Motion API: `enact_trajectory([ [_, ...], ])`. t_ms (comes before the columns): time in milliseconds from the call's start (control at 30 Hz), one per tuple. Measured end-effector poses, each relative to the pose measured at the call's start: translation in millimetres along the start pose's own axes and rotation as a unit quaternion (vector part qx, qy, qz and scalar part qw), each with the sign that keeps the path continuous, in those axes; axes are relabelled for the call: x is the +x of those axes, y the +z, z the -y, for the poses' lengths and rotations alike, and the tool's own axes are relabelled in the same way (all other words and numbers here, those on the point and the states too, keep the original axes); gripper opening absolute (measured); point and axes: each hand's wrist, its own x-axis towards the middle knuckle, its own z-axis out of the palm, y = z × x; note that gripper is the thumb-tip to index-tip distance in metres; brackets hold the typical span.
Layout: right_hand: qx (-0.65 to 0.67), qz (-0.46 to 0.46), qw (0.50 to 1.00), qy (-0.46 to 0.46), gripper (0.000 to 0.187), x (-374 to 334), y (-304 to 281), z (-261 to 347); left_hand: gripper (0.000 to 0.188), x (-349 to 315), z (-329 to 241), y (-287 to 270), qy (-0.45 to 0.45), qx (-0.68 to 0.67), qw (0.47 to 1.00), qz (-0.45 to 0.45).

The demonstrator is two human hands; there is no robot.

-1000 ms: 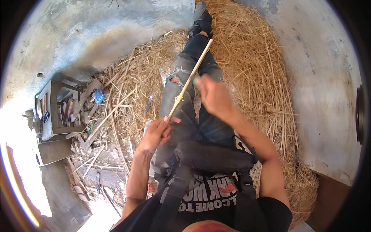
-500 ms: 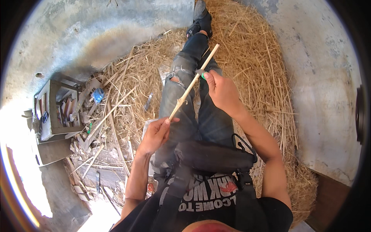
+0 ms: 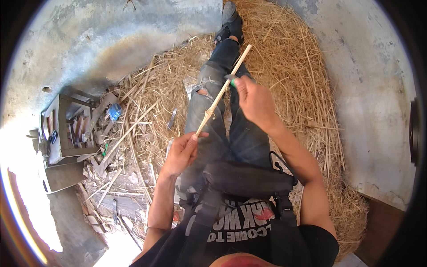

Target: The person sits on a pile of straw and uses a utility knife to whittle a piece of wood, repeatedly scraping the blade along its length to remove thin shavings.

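Note:
A pale, peeled stick [image 3: 217, 99] slants up and to the right over my legs, with a small frayed curl at its knot. My left hand [image 3: 182, 152] is closed around its lower end, thumb on top. In my right hand [image 3: 256, 100] is a small knife [image 3: 231, 78] with a dark blade and a bit of green at the handle; my fingers hide the rest. The blade lies against the stick's upper half. Beneath are my dark, torn jeans [image 3: 209, 80], legs stretched forward.
Straw and shavings [image 3: 289, 66] cover the floor on both sides of my legs. A wooden box-like frame [image 3: 73, 127] with items inside stands at left, near a crumpled blue plastic piece [image 3: 114, 111]. Worn walls [image 3: 373, 89] enclose the space. A black padded strap [image 3: 249, 180] crosses my lap.
My right hand and the knife have shifted slightly up along the stick. The stick's far tip sits a little higher, while my left hand keeps its hold on the lower end.

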Motion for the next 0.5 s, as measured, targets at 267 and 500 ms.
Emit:
enact_trajectory([
  [267, 0.007, -0.006, 1.000, -0.026, 0.038, -12.3, 5.9, 10.4, 0.042, -4.2, -8.0, -0.1, -0.028, -0.011, 1.000, -0.004],
  [500, -0.001, 0.029, 0.999, -0.018, 0.034, -15.8, 10.5, 11.9, 0.043, -6.6, -1.6, -5.9, -0.043, -0.045, 0.998, -0.003],
])
